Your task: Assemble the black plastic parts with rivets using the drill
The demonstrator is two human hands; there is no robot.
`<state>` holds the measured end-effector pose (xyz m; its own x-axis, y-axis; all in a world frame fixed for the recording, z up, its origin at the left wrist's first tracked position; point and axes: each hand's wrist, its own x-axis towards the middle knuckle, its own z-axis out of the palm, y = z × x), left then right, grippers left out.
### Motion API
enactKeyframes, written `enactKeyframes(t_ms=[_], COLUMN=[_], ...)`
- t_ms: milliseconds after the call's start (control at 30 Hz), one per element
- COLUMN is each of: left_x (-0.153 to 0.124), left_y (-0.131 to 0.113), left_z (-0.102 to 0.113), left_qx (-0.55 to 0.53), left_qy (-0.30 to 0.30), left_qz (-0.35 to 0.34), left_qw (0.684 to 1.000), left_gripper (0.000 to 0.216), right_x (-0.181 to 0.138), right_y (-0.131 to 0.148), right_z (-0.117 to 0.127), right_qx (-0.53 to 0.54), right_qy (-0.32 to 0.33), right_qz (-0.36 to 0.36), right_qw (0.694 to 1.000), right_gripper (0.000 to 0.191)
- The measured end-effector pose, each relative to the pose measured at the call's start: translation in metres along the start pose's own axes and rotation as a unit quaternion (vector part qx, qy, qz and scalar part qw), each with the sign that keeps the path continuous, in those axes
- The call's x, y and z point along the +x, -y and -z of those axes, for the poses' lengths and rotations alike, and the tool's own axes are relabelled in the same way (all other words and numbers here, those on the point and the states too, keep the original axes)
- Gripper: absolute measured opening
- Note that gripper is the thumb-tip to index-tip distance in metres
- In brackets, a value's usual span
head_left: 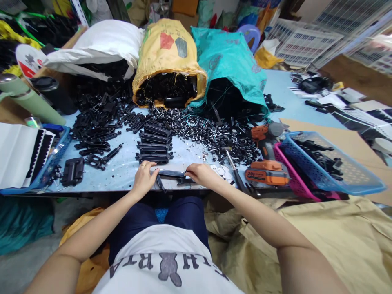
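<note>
My left hand (143, 176) and my right hand (200, 173) both grip a long black plastic part (171, 173) that lies flat at the near edge of the light blue table (125, 167). Left fingers pinch its left end, right fingers its right end. A second thin black piece (160, 183) pokes out beneath, toward the table edge. Just beyond the hands sits a neat stack of similar black parts (154, 147). A ring shows on my left hand.
Loose black parts (98, 118) and small black pieces (211, 134) cover the table. Yellow (167, 49), teal (229, 61) and white (98, 45) sacks lie behind. An orange drill (266, 157), blue (333, 163) and pink (290, 179) baskets stand right; a blue tray (52, 161) stands left.
</note>
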<state>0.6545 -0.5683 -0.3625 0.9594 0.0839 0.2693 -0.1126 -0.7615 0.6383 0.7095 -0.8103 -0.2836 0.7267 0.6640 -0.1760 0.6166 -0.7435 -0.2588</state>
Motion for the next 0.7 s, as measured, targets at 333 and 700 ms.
enactKeyframes(t_ms=[333, 700], left_x=[-0.001, 0.025], left_y=[-0.002, -0.038], left_z=[-0.002, -0.017], left_qx=[0.107, 0.148], left_qy=[0.012, 0.218], left_qz=[-0.274, -0.287], left_qw=[0.956, 0.921], left_gripper=[0.025, 0.052], right_x=[0.007, -0.037], right_y=[-0.013, -0.047], right_z=[-0.031, -0.053], right_qx=[-0.057, -0.092], right_qy=[0.028, -0.116], right_qz=[0.047, 0.037], right_qw=[0.997, 0.988], right_gripper=[0.026, 0.064])
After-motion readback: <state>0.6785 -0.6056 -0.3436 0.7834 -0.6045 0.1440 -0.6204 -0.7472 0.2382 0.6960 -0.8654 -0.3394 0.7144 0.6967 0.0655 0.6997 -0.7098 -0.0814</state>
